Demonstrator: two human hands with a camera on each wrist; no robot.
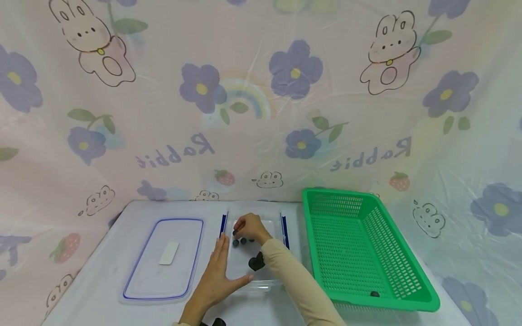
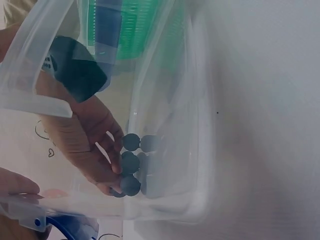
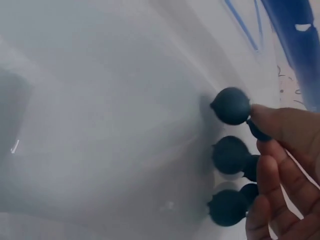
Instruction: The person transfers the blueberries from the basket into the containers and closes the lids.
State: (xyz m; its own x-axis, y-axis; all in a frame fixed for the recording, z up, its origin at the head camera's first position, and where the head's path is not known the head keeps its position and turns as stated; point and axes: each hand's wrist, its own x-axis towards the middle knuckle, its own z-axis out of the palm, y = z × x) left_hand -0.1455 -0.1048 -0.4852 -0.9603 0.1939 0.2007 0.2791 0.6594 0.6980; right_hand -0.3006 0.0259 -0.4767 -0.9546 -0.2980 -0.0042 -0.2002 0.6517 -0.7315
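On the counter (image 1: 98, 276), at nine o'clock of the clear box (image 1: 240, 269), the lid (image 1: 155, 280) lies flat under a white card (image 1: 169, 253), presumably off to give access. The left grip (image 1: 217, 276) is spread at the box's near-left corner, thumb towards six o'clock, likely steadying it; firm contact cannot be confirmed. A dark item (image 1: 219, 322) at seven o'clock is cut off. Inside, towards ten o'clock, front balls (image 3: 230, 155) form a line, with others partly hidden behind. The right grip (image 1: 254, 228) pinches a dark ball (image 3: 258, 131), largely covered by the fingers; a fingertip hold suits such close spacing. At three o'clock, the green basket (image 1: 338, 244) holds a dark piece (image 1: 374, 294), too small to identify.
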